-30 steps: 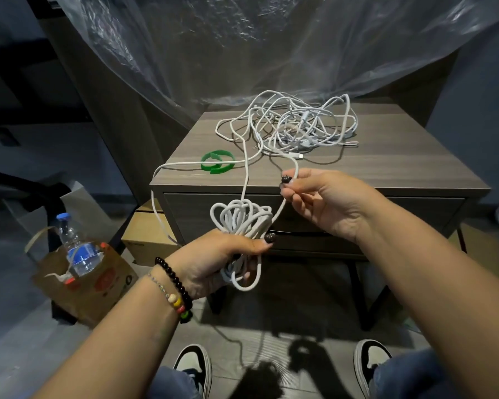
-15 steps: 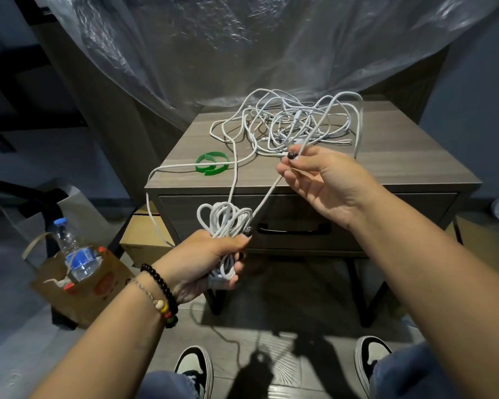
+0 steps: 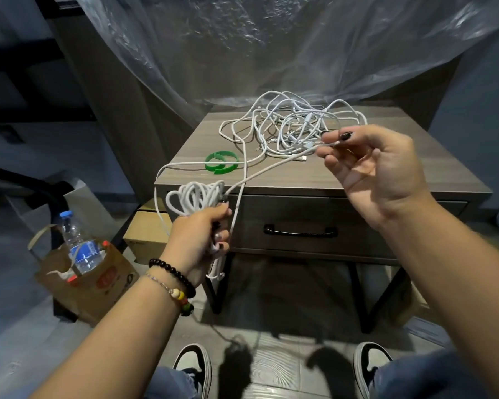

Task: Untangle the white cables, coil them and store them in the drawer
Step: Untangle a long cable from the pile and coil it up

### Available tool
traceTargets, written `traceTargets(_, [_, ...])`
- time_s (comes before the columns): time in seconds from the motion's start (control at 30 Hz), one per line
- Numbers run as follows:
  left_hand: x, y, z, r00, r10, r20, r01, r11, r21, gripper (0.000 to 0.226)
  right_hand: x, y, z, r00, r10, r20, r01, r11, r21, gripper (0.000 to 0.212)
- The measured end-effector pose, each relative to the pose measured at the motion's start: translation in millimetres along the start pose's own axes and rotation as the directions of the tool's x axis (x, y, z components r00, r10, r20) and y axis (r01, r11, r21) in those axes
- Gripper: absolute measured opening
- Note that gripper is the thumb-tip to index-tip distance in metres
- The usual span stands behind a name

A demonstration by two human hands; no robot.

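Note:
A tangle of white cables lies on top of a grey wooden nightstand. My left hand is closed around a bundle of coiled white cable in front of the nightstand's left corner. From that coil one strand runs up and right to my right hand, which pinches it between thumb and fingers above the tabletop, beside the tangle. The drawer with a black handle is closed below.
A green strap ring lies on the tabletop at left. Clear plastic sheeting hangs behind. On the floor at left stand a paper bag with a water bottle and a cardboard box. My shoes are below.
My right hand rose and moved right along the strand, from the front edge to above the tabletop. My left hand with the coil shifted slightly left and down.

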State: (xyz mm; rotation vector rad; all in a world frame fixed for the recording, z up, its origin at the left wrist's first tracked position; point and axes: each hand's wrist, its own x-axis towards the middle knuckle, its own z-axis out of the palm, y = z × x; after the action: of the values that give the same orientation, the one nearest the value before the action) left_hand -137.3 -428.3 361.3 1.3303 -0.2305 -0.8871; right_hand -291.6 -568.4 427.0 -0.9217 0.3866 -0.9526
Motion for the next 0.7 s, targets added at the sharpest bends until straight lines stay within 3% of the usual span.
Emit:
traceTargets(0.17, [-0.5,1.0,-1.8,0.997,0.072,-0.024,-0.076,0.984,-0.163,0.017,-15.4,9.0,3.4,0.999,-0.036,-0.001,0.036,0.999,-0.019,0.019])
traceTargets(0.33, [-8.1,1.0,6.7,0.989,0.144,0.032,-0.136,0.973,-0.185,0.023,-39.2,36.8,13.0,0.989,0.123,0.077,-0.13,0.988,0.086,0.02])
traceTargets(0.4, [-10.3,2.2,8.5,0.99,0.132,0.052,-0.121,0.975,-0.185,0.03,-45.1,46.5,14.1,0.98,0.153,0.127,-0.156,0.988,0.014,0.022])
traceTargets(0.53, [-12.6,4.0,8.8,0.99,0.093,0.103,-0.079,0.988,-0.131,0.053,-47.8,58.9,11.8,0.979,0.027,0.204,0.054,0.922,-0.382,0.027])
traceTargets(0.6, [-12.5,4.0,6.7,0.986,0.075,0.15,-0.057,0.991,-0.123,0.062,-47.7,63.6,8.6,0.956,-0.079,0.283,0.231,0.796,-0.56,0.029])
traceTargets(0.7, [-14.6,3.5,7.6,0.983,0.065,0.173,-0.051,0.995,-0.085,0.06,-49.2,70.1,5.1,0.893,-0.139,0.427,0.418,0.606,-0.677,0.031])
